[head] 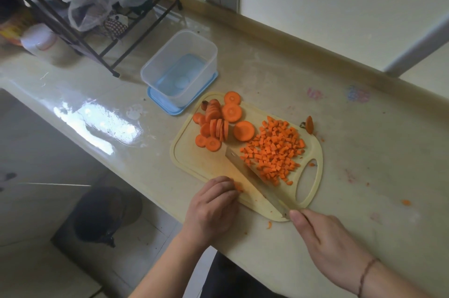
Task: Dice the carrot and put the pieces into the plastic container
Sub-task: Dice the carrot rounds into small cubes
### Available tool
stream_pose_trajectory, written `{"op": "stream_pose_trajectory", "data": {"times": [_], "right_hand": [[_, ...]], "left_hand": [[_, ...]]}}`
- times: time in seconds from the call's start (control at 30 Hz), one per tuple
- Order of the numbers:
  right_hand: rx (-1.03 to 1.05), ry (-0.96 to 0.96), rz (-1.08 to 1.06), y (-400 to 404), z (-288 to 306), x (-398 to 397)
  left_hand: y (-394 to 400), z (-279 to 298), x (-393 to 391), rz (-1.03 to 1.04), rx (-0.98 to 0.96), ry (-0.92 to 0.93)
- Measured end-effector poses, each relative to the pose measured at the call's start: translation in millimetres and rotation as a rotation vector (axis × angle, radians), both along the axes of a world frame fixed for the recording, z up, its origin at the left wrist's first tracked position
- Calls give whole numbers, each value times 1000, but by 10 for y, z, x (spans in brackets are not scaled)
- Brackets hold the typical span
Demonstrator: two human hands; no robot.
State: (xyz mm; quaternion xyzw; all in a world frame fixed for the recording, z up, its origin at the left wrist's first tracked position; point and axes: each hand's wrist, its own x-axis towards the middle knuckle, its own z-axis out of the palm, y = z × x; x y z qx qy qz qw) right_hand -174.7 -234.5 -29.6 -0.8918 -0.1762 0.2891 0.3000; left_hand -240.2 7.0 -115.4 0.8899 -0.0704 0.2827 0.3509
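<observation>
Carrot slices (237, 189) feel stiff, slippery; my left hand (212, 203) pinches them near, right hand (323, 239) grips the knife (252, 176).

Single head-worn wide-angle view, looking steeply down and forward over the countertop (340, 200), close above the cutting board (194, 161) at frame centre.

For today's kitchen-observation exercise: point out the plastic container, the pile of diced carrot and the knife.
plastic container (206, 41): head view, on its far rim.
diced carrot (273, 152): head view, middle of the pile on the board.
knife (245, 171): head view, on the flat of the blade.
</observation>
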Motion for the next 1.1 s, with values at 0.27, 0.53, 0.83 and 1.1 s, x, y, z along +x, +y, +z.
{"op": "stream_pose_trajectory", "data": {"times": [0.27, 0.53, 0.83, 1.1], "right_hand": [[33, 38, 67, 31, 29, -119], [5, 54, 114, 35, -44, -97], [34, -2, -18, -71, 1, 307], [-7, -82, 31, -114, 106, 271]], "left_hand": [[46, 108, 15, 518, -563, 136], [30, 141, 42, 521, -524, 260], [33, 179, 59, 476, -395, 268], [29, 282, 127, 557, -553, 204]]}}
